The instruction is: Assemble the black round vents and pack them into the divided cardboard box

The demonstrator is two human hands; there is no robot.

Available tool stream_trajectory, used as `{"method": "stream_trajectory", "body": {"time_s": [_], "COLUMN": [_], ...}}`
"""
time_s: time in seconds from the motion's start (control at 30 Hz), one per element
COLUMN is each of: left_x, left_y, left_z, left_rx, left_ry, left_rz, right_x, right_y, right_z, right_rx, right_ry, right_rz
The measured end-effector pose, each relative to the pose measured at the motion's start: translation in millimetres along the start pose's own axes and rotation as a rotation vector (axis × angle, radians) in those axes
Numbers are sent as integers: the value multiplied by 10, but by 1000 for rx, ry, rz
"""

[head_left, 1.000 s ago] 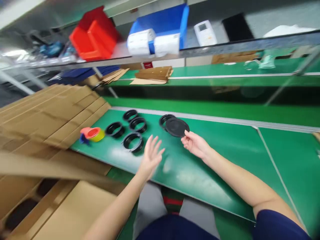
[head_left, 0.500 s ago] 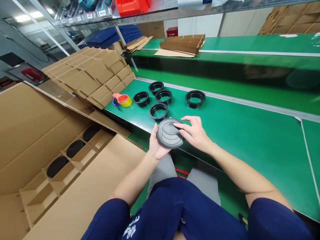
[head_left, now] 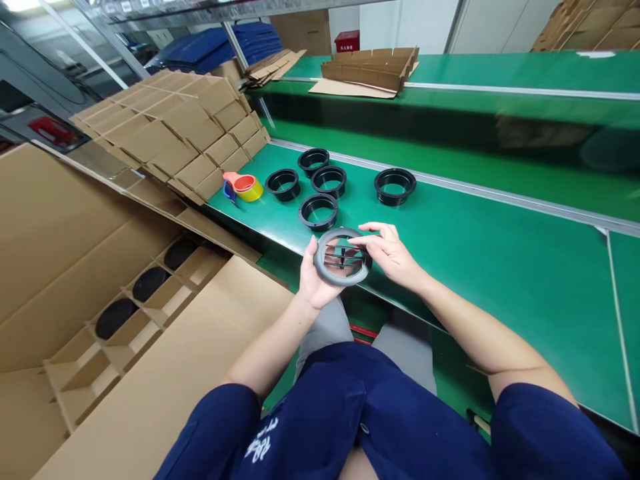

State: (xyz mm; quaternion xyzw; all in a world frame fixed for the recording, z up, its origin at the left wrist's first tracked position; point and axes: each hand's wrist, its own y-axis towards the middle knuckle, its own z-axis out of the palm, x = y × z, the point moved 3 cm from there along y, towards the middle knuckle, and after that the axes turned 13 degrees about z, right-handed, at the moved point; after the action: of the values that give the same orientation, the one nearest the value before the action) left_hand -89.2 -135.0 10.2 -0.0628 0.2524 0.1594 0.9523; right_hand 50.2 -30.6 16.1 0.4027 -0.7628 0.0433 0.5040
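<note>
A round grey vent (head_left: 325, 270) is gripped by my left hand (head_left: 315, 277) over the bench's front edge. Its slats stand edge-on, so the palm shows through the gaps. The fingers of my right hand (head_left: 393, 257) reach over the vent's upper right side, apart from one another, with a fingertip at the slats. Beyond the vent, several black rings rest on the green bench, among them a near one (head_left: 319, 213) and a separate one (head_left: 395, 187) to the right.
A tape roll (head_left: 249, 189) lies by stacked cardboard dividers (head_left: 175, 127) at the left. An open carton (head_left: 165, 373) with divided compartments holds black round parts (head_left: 116, 318) at lower left. Folded cardboard (head_left: 367, 70) sits on the raised green ledge (head_left: 475, 77).
The vent's slats have turned from closed, forming a solid face, to edge-on with gaps. Both hands keep nearly the same places around it. The camera view has tilted slightly down.
</note>
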Motion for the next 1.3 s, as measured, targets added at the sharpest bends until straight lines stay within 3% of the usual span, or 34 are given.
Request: {"method": "stream_trajectory", "body": {"time_s": [0.2,0.4,0.63,0.73,0.8,0.9,0.97,1.03,1.13,1.3], "left_x": [45,135,361,299,197,28,-64,-137,-219,-312], "left_y": [85,228,365,401,408,377,336,285,185,-67], "left_z": [2,28,142,191,184,109,28,-72,-228,-438], "left_rx": [-84,-209,-111,-110,-112,-98,-93,-115,-164,-170], "left_ry": [5,-5,60,42,79,164,187,205,229,236], "left_rz": [-30,-50,-194,-190,-150,-122,-136,-152,-170,-221], "right_x": [-152,-159,-143,-160,-250,-471,-617,-725,-810,-775], "right_y": [-22,-50,41,310,660,1256,1563,1727,1676,1026], "right_z": [24,78,1,-94,-275,-628,-774,-810,-716,-402], "right_rx": [6,132,300,267,88,-200,-195,-108,-42,-18], "right_ry": [-19,-395,-459,-463,-522,-682,-758,-809,-863,-883], "right_rz": [28,-247,5,-5,66,303,419,467,490,384]}}
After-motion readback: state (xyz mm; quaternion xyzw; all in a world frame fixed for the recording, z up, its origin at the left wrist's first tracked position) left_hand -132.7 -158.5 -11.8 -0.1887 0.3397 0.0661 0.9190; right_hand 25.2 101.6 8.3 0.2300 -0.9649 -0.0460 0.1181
